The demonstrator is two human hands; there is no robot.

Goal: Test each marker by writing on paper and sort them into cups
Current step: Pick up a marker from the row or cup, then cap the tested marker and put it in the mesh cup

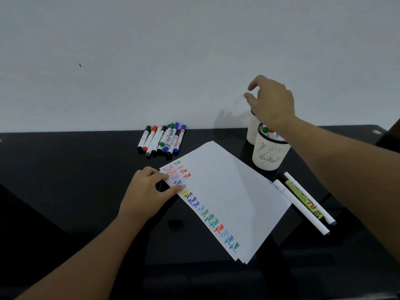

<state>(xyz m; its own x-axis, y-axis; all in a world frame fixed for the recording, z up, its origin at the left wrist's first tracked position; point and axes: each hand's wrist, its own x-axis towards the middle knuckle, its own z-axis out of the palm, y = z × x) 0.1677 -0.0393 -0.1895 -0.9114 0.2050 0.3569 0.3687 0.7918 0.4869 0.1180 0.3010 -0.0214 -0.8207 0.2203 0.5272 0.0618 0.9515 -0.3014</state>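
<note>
Glossy black table (65,191) butted against a bare pale wall (151,50); the paper (227,191) lies skewed at centre, its left edge lined with coloured "Test" marks, pinned at 9 o'clock by the left hand (147,193), fingertips flat on the sheet. Untested markers (162,138) bunched at 11 o'clock by the wall; three more pens (303,202) at 3 o'clock. Right hand (272,100) hovers at 1 o'clock above two pale cups (269,154), fingers loosely spread, holding nothing; open tabletop at 7 o'clock.

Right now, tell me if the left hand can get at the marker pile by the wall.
Probably yes: the left hand presses the paper, and only bare table separates it from the marker pile.
</note>
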